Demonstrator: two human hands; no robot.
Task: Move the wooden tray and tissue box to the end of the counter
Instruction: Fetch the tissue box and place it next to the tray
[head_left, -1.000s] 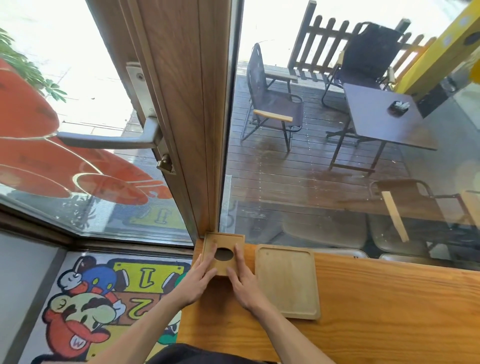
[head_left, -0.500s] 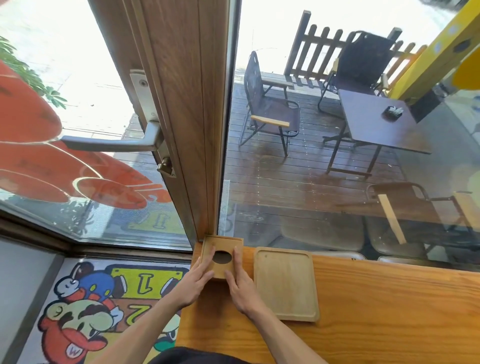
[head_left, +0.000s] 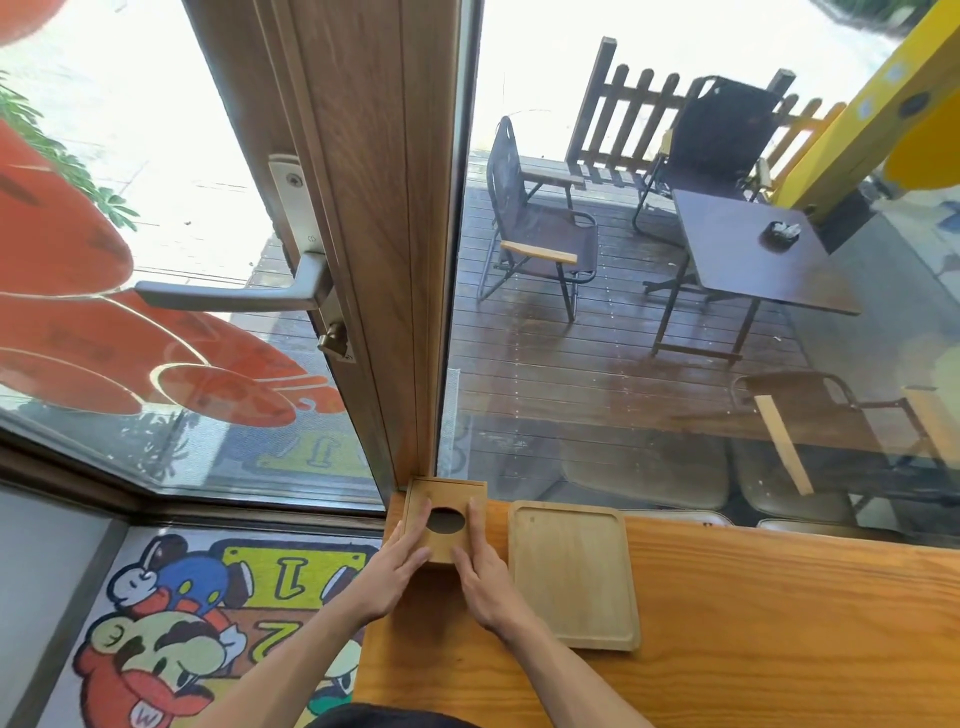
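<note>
While the wooden tray (head_left: 574, 577) lies just beside it, both hands' fingers (head_left: 415, 525) grasp the tissue box (head_left: 447, 499) at the table (head_left: 753, 623) end.

**Wood pretty much everywhere**

Tissue box (head_left: 445, 519): light wood, matt, smooth, faint straight grain. Wooden tray (head_left: 572, 577): paler wood, also matt, looks sanded, barely any sheen. Counter (head_left: 753, 623): orange-toned wood with bold wavy grain and a soft satin gloss. Door frame (head_left: 374, 249): darker wood-grain finish, fairly smooth, low shine. Door handle (head_left: 234, 297): brushed metal, dull grey. Window glass (head_left: 649, 415): glossy, full of reflections. Floor mat (head_left: 171, 639): printed cloth, fuzzy and matt. Deck (head_left: 597, 358) outside: dark ribbed planks, slightly shiny as if wet.
</note>
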